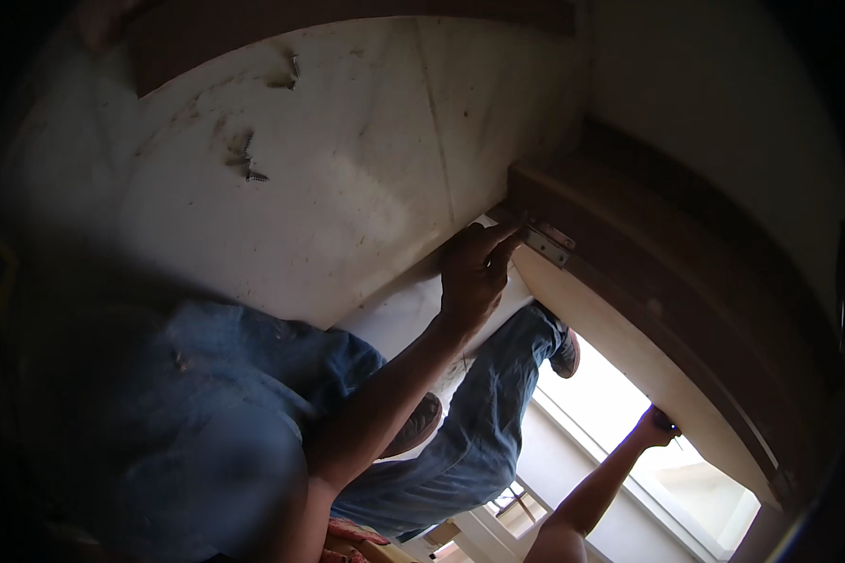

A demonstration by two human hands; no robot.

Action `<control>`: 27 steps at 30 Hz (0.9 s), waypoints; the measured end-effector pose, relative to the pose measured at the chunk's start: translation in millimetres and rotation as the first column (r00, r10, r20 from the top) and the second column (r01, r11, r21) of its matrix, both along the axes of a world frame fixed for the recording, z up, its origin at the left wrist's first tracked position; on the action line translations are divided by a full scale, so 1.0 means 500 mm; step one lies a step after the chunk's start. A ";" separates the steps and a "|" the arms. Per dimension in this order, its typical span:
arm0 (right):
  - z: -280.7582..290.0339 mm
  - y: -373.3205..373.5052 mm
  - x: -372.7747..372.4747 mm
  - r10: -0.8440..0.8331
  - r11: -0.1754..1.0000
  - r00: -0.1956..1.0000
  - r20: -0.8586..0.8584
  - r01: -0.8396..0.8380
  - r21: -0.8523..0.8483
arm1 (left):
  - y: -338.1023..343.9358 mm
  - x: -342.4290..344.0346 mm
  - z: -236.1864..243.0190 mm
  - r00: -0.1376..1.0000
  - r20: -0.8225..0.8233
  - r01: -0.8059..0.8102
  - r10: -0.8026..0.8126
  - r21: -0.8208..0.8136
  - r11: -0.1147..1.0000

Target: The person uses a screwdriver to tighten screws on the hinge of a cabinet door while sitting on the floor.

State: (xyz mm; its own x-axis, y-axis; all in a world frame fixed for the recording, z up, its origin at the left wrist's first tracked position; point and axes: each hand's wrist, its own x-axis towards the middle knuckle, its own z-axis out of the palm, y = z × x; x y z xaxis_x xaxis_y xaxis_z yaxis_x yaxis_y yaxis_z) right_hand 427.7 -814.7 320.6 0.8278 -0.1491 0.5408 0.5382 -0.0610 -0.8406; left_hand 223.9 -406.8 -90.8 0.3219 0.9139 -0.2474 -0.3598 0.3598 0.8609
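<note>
My left hand (474, 272) reaches up to a metal hinge (547, 244) on the edge of a dark brown door or frame piece (667, 272). Its thumb and fingers are pinched together at the hinge's near end; whatever is between them is too small to make out. Screw holes show in the hinge plate. Further right and lower, my right hand (657, 429) is closed at the edge of the pale panel (620, 333). Something dark with a small glint shows at its fingers, its kind unclear.
Several loose screws (250, 161) lie on the dusty pale floor (347, 169), with another small group (294, 73) farther off. A brown board (347, 28) curves along the top. Legs in blue jeans (479, 422) and dark shoes (565, 357) take up the lower middle. Bright light enters at lower right.
</note>
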 end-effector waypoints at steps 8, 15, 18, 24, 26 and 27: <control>-0.056 0.075 -0.018 0.030 0.979 0.995 -0.097 -0.010 0.205 | -0.018 0.030 -0.028 0.992 0.091 -0.083 0.084 -0.020 0.996; -0.059 0.094 -0.037 0.075 0.973 0.992 -0.104 -0.050 0.226 | 0.003 -0.004 -0.022 0.975 0.198 0.102 -0.103 0.014 0.995; -0.059 0.102 -0.043 0.057 0.980 0.994 -0.096 -0.038 0.193 | 0.009 0.007 -0.025 0.977 0.210 0.022 -0.031 0.049 0.999; -0.049 0.093 -0.034 -0.003 0.985 0.995 -0.097 0.020 0.171 | -0.012 0.033 -0.035 0.958 0.285 -0.017 0.023 -0.021 1.000; -0.051 0.085 -0.028 0.021 0.977 0.992 -0.124 0.005 0.211 | -0.012 0.037 -0.034 0.948 0.319 0.017 0.004 -0.062 0.998; -0.052 0.078 -0.026 -0.054 0.991 0.995 -0.079 0.063 0.119 | -0.007 0.037 -0.026 0.945 0.326 -0.003 0.032 -0.089 0.996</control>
State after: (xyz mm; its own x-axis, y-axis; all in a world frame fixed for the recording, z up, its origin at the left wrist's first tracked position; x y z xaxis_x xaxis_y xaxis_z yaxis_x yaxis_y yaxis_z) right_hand 414.7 -775.7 294.7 0.8536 -0.2590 0.4520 0.4714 0.0147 -0.8818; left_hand 242.5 -410.3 -103.9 0.3825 0.8999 -0.2093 -0.6231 0.4185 0.6608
